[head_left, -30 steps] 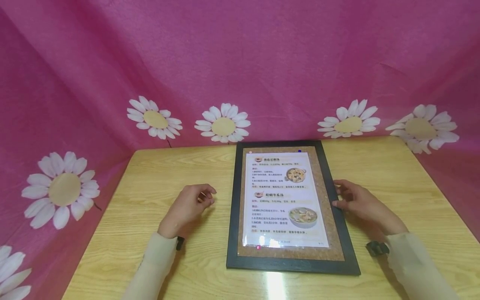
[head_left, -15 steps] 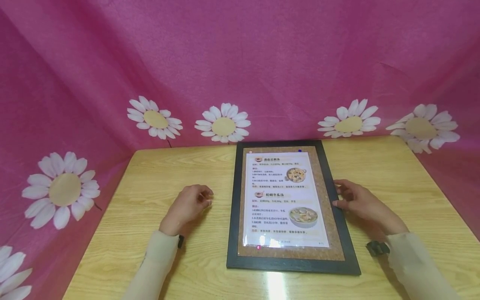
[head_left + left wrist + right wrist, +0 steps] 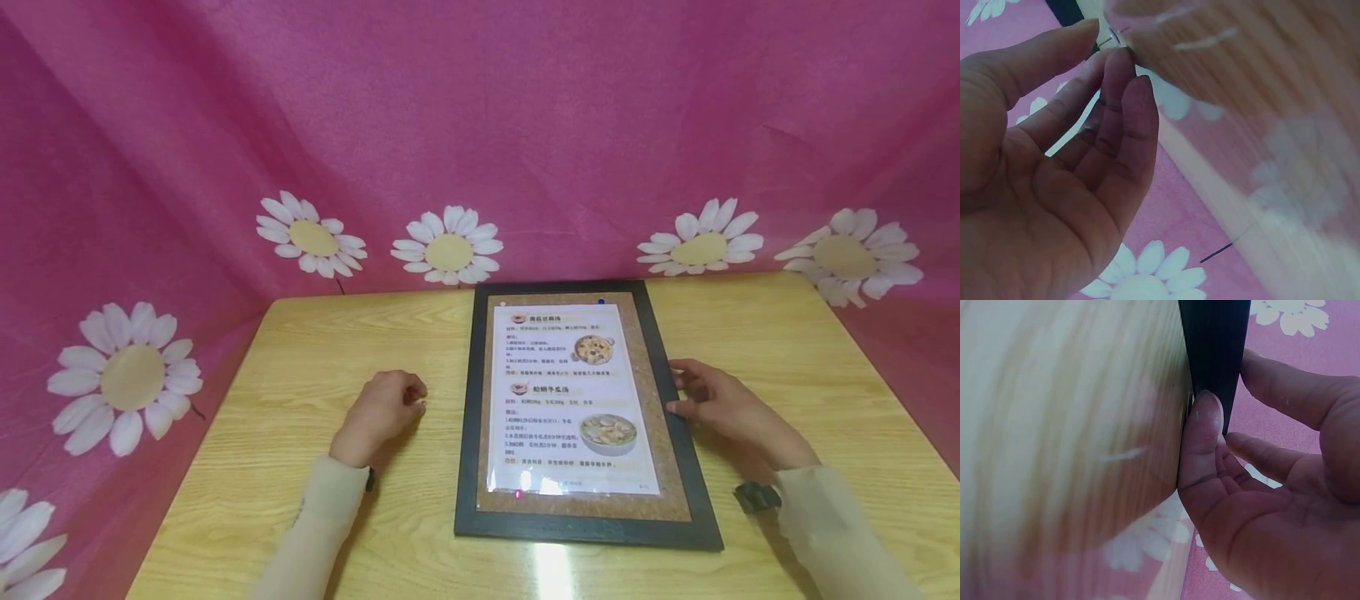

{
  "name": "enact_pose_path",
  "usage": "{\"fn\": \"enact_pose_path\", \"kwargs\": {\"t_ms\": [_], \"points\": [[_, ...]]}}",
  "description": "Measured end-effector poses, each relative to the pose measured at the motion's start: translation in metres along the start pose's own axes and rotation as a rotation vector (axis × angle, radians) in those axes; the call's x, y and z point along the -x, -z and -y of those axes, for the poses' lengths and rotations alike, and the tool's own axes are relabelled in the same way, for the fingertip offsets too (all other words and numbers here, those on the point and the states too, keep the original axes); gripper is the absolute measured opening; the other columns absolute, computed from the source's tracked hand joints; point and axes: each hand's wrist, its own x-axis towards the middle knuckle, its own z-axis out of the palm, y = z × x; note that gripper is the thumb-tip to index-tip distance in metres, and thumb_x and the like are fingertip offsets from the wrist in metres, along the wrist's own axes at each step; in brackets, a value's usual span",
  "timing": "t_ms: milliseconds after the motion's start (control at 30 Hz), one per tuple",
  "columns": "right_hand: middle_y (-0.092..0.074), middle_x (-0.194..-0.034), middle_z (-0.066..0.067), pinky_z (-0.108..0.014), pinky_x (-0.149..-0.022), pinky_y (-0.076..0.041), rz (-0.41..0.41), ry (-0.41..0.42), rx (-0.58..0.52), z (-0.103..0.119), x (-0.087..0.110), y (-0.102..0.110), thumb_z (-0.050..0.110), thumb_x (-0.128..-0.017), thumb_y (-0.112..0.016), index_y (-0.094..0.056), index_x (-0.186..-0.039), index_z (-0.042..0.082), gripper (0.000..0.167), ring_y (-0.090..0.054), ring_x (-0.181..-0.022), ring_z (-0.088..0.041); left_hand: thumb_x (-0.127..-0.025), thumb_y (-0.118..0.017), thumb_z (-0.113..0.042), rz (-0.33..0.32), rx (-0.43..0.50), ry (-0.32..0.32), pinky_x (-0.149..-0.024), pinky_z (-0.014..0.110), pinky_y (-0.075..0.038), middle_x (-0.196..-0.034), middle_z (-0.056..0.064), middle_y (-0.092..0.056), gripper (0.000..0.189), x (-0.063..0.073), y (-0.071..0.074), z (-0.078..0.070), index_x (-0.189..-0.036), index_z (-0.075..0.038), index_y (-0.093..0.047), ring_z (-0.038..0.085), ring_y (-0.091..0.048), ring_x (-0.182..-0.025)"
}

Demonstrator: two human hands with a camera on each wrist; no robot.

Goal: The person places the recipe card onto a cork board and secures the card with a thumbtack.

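A black-framed cork board (image 3: 573, 510) lies on the wooden table, and a printed recipe sheet (image 3: 558, 358) with soup pictures covers most of it. Push pins show at three of its corners: a pale pink pin (image 3: 502, 304), a blue pin (image 3: 601, 302) and a magenta pin (image 3: 519, 494). Left of the board, my left hand (image 3: 382, 412) is above the table. In the left wrist view its thumb and fingertips pinch a small push pin (image 3: 1114, 39), mostly covered by the fingers. My right hand (image 3: 723, 408) rests its fingertips against the frame's right edge.
The wooden table (image 3: 270, 367) reaches back to a pink cloth (image 3: 480, 125) printed with white daisies. The cloth also hangs along both sides. Light glares on the table in front of the board.
My left hand has turned slightly at the wrist, its fingertips now more tucked in. The right hand and the board stay in place.
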Motion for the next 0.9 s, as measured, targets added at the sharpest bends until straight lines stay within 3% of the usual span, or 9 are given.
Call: {"fn": "enact_pose_path", "kwargs": {"t_ms": [267,433,733,900], "points": [[-0.052,-0.143,-0.032,-0.054,-0.100,-0.053,0.000,-0.007,-0.001,0.001,0.001,0.000,0.018,-0.097,-0.073,-0.032,-0.157,-0.005,0.075,-0.057,-0.121,-0.042,-0.089,-0.078,-0.008,-0.085,-0.195,-0.079,-0.071,0.036,-0.055,-0.085,0.007,-0.076,0.002,0.000,-0.002,-0.009,-0.088,-0.007,-0.079,0.019,-0.065,-0.074],[-0.053,-0.142,-0.032,-0.054,-0.098,-0.053,-0.001,0.001,0.008,0.002,0.001,0.000,0.019,-0.097,-0.073,-0.033,-0.156,-0.005,0.075,-0.058,-0.121,-0.043,-0.088,-0.078,-0.005,-0.123,-0.258,-0.114,-0.064,0.034,-0.055,-0.080,0.007,-0.076,0.011,0.001,-0.004,-0.012,-0.077,-0.008,-0.078,0.017,-0.066,-0.068],[-0.053,-0.141,-0.032,-0.053,-0.098,-0.053,0.000,-0.002,0.008,0.002,0.001,0.001,0.020,-0.096,-0.074,-0.034,-0.156,-0.005,0.076,-0.058,-0.120,-0.042,-0.086,-0.076,-0.003,-0.145,-0.250,-0.117,-0.062,0.033,-0.054,-0.076,0.005,-0.074,0.013,0.001,-0.009,-0.011,-0.074,-0.008,-0.075,0.017,-0.066,-0.066],[-0.053,-0.142,-0.032,-0.050,-0.097,-0.053,0.004,-0.004,0.005,0.002,0.000,0.001,0.019,-0.096,-0.074,-0.033,-0.156,-0.005,0.077,-0.058,-0.120,-0.042,-0.087,-0.074,-0.004,-0.118,-0.143,-0.095,-0.063,0.029,-0.050,-0.073,0.002,-0.069,0.010,-0.002,-0.011,-0.008,-0.078,-0.009,-0.074,0.014,-0.058,-0.065]]}}
